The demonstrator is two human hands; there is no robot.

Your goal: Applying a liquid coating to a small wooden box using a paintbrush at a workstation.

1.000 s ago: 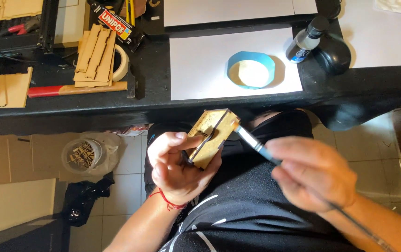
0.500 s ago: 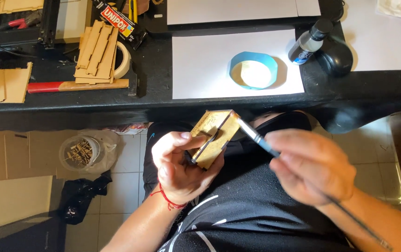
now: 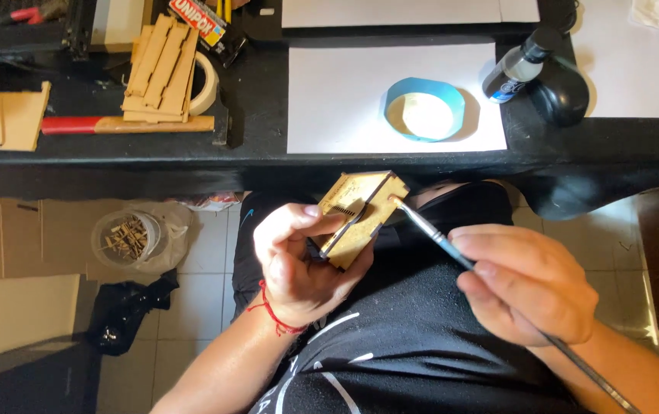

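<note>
A black worktable (image 3: 391, 165) spans the upper part of the view, its front edge running left to right. White paper sheets (image 3: 329, 107) lie flat on it, with a blue tape ring (image 3: 423, 109) resting on one sheet. A dark bottle with a white label (image 3: 515, 67) stands beside a black rounded object (image 3: 559, 92). To the left sit a stack of wooden strips (image 3: 162, 67), a roll of pale tape (image 3: 208, 83) and a red-handled tool (image 3: 126, 124). The floor below is pale square tile (image 3: 199, 253). On it stand a clear tub of wooden offcuts (image 3: 126, 238), a black bag (image 3: 118, 314) and flat cardboard (image 3: 15, 230). Lighting is even and soft.
</note>
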